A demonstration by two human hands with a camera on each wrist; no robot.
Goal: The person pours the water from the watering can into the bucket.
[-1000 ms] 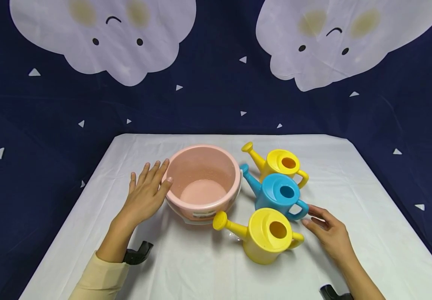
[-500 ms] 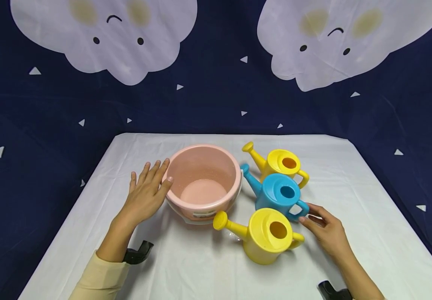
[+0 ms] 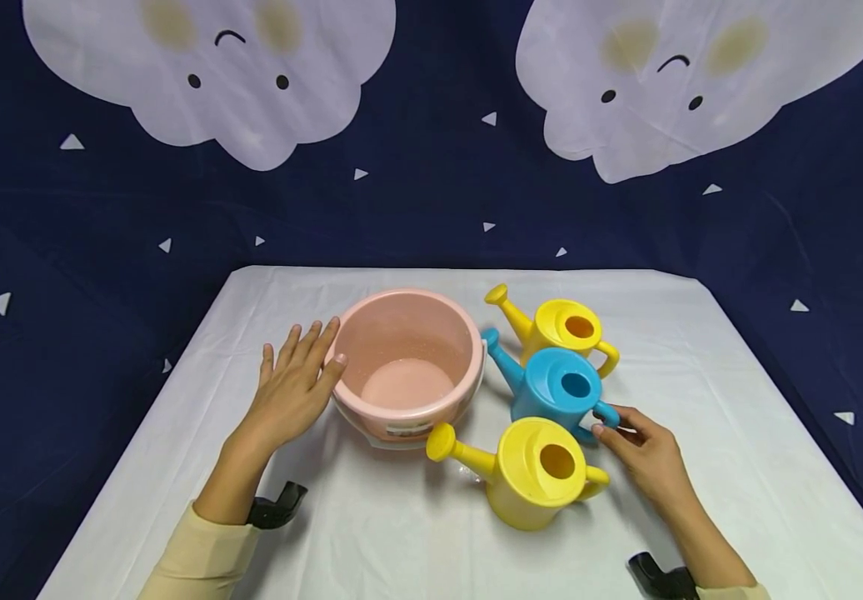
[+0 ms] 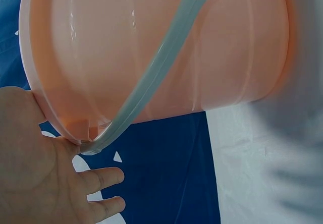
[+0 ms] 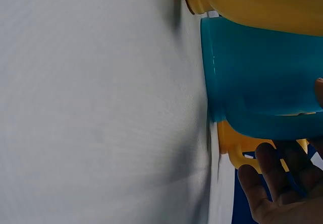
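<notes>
A pink bucket stands upright on the white-covered table. My left hand rests against its left rim, fingers straight and spread; in the left wrist view the palm side shows beside the rim and the bucket's pale handle. Right of the bucket, a blue watering can stands between a near yellow watering can and a far yellow watering can. My right hand holds the blue can's handle, thumb on the near side and fingers curling behind. The blue can stays upright on the table.
The near yellow can's spout head overlaps the bucket's lower right in the head view. A small clear scrap lies under that spout. Behind the table hangs a dark blue cloth with clouds and triangles.
My right hand has moved slightly left and closed its thumb and fingers around the blue watering can's handle. My left hand and the bucket have kept their place.
</notes>
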